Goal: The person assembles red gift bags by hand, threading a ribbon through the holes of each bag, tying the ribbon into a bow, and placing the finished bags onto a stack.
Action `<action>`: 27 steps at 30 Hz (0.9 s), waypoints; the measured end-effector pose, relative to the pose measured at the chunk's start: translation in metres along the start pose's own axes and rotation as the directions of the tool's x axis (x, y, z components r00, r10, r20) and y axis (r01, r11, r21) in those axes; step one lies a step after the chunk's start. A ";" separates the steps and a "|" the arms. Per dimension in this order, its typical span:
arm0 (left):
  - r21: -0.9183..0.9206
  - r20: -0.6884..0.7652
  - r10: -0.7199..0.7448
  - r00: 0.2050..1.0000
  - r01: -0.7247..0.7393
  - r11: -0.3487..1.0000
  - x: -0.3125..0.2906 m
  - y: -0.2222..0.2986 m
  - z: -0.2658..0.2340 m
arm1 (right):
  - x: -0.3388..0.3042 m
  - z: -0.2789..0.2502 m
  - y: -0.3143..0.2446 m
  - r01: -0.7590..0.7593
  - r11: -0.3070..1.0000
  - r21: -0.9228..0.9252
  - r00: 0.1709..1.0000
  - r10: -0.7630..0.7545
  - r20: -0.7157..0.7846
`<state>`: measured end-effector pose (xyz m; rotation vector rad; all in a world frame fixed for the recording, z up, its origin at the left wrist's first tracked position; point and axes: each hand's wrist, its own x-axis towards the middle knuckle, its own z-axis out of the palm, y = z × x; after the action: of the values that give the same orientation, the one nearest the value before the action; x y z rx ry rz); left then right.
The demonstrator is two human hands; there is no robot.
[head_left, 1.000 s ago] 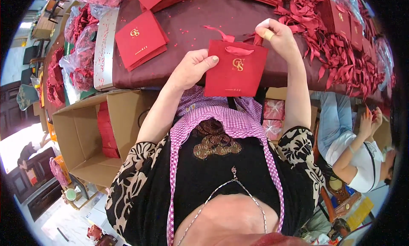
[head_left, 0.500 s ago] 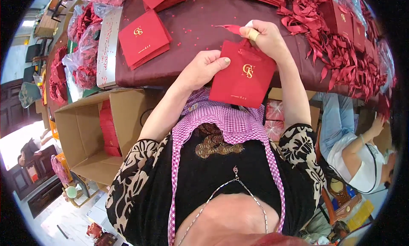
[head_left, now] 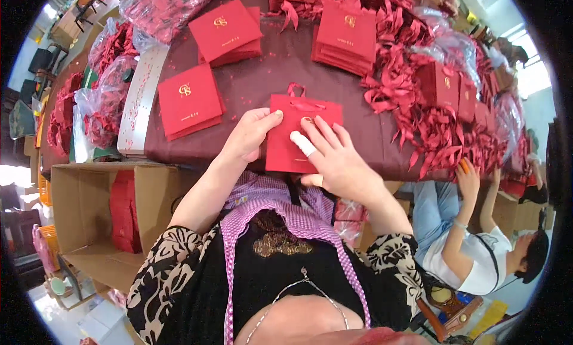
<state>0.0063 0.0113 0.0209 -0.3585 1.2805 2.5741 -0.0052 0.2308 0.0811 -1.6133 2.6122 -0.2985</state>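
A small red paper gift bag [head_left: 282,154] with gold lettering lies flat near the table's front edge. Its red ribbon handle [head_left: 296,91] stands up from the top, and a ribbon tie crosses the upper front. My left hand [head_left: 249,136] pinches the bag's left edge, thumb on the front and the other fingers curled at the side. Across the bag's front my right hand [head_left: 340,160] rests with spread fingers, covering part of the lettering. A white cover wraps its index finger, and a pale band is around the thumb.
Stacks of red bags lie at the left [head_left: 190,100], behind it [head_left: 225,31] and at the right [head_left: 345,40]. A ribbon heap [head_left: 400,94] spreads rightward, where a co-worker [head_left: 459,252] handles ribbons. An open cardboard box [head_left: 158,208] with red bags stands front left, below a metal strip [head_left: 144,100].
The bag has come down flat on the table from a raised position. My right hand has let go of the ribbon handle and now lies on the bag's front. The view has shifted.
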 end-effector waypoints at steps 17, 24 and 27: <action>0.800 0.150 0.559 0.816 -0.432 0.416 0.044 -0.028 -0.020 | 0.101 -0.117 0.196 -0.239 0.927 -0.289 0.699 -0.042 -0.714; 0.849 0.296 0.713 0.635 -0.517 0.108 0.039 -0.043 -0.020 | 0.122 0.002 0.259 -0.381 0.914 -0.141 0.922 0.387 0.014; 0.852 0.277 0.715 0.642 -0.508 0.126 0.040 -0.043 -0.021 | 0.123 0.001 0.270 -0.335 0.942 0.003 0.941 0.335 0.040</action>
<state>-0.0154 0.0242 -0.0368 0.2418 3.1895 1.7611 -0.2981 0.2388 0.0342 -1.1265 2.7851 -0.2548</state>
